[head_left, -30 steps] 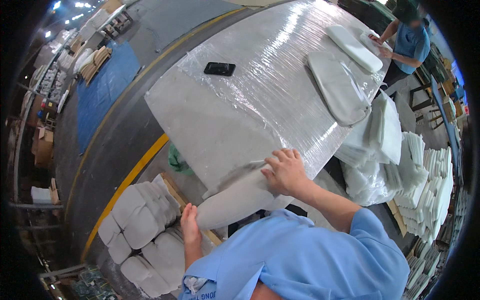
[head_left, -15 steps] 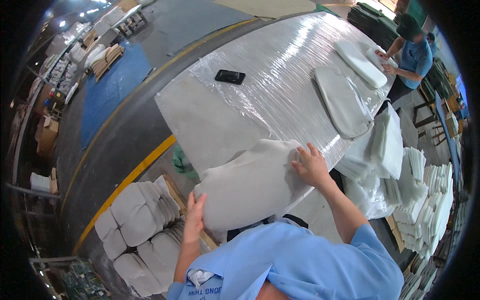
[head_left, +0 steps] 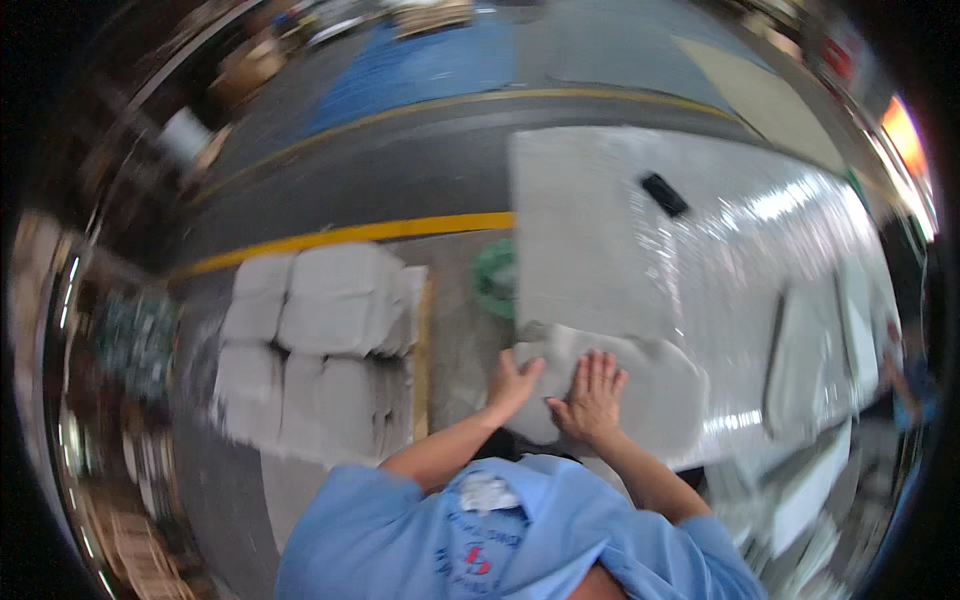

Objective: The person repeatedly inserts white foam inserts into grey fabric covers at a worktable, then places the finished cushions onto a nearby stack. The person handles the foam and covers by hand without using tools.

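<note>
factory floor | yellow floor line [head_left: 350,235] | stacked white bundles [head_left: 320,350] | plastic-wrapped table [head_left: 760,270]

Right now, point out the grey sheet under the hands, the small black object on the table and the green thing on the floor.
grey sheet [head_left: 655,395], head view, bare right part.
small black object [head_left: 664,194], head view, its middle.
green thing [head_left: 495,278], head view, visible left part.

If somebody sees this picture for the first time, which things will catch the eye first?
Both hands, the left hand and the right hand, press flat on a grey sheet at the near edge of a table covered in shiny plastic wrap. To the left, stacked white bundles sit on the floor, with a yellow line beyond them.
</note>
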Demonstrator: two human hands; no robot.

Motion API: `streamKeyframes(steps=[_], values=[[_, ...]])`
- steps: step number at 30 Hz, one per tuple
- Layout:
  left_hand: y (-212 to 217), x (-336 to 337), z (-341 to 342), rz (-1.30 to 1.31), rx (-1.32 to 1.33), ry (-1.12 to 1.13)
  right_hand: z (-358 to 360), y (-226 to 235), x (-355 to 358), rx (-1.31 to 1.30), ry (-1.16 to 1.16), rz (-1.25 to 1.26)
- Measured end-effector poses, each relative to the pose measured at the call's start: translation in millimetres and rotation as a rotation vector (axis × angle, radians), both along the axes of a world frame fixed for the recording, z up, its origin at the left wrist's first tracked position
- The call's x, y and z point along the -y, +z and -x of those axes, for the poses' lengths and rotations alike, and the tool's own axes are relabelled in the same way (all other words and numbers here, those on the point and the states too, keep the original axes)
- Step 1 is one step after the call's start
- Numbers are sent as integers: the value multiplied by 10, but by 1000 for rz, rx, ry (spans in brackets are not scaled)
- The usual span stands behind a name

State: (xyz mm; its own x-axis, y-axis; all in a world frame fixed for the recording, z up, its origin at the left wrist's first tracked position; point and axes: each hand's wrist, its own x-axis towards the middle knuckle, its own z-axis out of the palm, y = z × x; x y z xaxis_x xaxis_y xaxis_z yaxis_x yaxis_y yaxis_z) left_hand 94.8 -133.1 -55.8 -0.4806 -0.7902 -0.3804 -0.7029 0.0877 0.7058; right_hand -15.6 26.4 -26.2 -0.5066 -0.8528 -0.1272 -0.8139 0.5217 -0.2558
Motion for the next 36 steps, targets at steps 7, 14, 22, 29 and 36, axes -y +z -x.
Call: streamKeyframes(steps=[7, 14, 22, 29, 36], values=[[114, -157, -95, 293, -41, -103, 76, -33, 107, 26, 22, 56], [74, -148, -153, 292, -30, -43, 944, -105, -759, 386, -111, 784], [121, -15, -159, 265, -86, -122, 1268, -62, -1871, 812, -817, 698], [76, 228, -193, -84, -201, -41, 1126, 200, -1942, 1183, -892, 526], [56, 282, -982, -183, -285, 122, 767, 332, -2164, 1261, -810, 247]])
